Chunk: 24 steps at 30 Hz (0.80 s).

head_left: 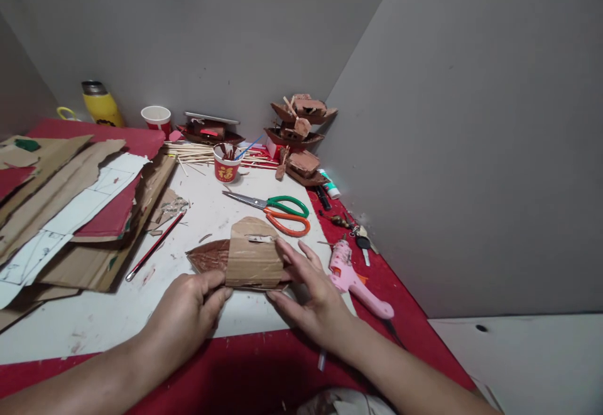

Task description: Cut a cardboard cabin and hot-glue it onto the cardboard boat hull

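A brown boat-shaped cardboard piece point(210, 256) lies on the white sheet, its pointed end to the left. Over its right part stands a tan cardboard piece point(254, 263) with a rounded top and a small torn white patch. My left hand point(191, 305) pinches the lower left corner of the tan cardboard, where it meets the boat. My right hand point(313, 296) is at the right side, fingers apart, with fingertips touching the cardboard's right edge and the thumb near its lower edge. The boat's right end is mostly hidden by the cardboard and my right hand.
Green-and-orange scissors point(287, 213) lie behind the cardboard. A pink glue gun point(355, 280) is close to my right hand. Left are stacked cardboard sheets point(89, 258) and a pencil point(155, 245). Behind stand a red cup point(227, 167), sticks point(198, 150) and finished-looking model boats point(304, 126).
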Tool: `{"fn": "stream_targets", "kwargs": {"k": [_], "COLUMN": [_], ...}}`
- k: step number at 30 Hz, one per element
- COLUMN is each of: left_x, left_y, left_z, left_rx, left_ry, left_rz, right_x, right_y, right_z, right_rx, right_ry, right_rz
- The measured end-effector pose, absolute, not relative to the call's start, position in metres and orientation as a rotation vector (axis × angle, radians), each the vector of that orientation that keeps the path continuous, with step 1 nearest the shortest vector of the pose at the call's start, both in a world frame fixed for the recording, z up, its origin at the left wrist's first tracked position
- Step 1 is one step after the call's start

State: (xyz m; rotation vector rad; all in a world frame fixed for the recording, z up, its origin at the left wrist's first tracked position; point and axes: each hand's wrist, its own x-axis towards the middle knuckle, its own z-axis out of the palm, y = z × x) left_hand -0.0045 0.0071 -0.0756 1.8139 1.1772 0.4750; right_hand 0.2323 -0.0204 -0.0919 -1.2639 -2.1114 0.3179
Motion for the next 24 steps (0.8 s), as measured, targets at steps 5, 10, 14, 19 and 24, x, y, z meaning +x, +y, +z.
{"fn": "stream_targets", "kwargs": {"k": [5, 10, 14, 19, 24], "left_x": [-0.006, -0.007, -0.007, -0.008, -0.007], "left_y": [0.01, 0.01, 0.009, 0.008, 0.007], "left_z": [-0.074, -0.075, -0.076, -0.079, -0.082], "left_rx": [1.82, 1.832, 1.818, 1.826, 1.803], "left_ry": [1.151, 1.124, 1.128, 1.133, 1.14], "left_rz": [0.483, 0.505, 0.55, 0.548, 0.533], "right_x": [0.248, 0.258, 0.249, 0.235, 0.225], "right_y": [-0.017, -0.015, -0.023, -0.034, -0.034], "right_z": [-0.073, -0.067, -0.066, -0.076, -0.094], "right_rx": [-1.265, -1.334, -1.304, -1.268, -1.22], "right_ry": [-1.779, -1.616, -1.8, -2.039, -2.137], "right_rz": [0.592, 0.558, 0.498, 0.291, 0.124]}}
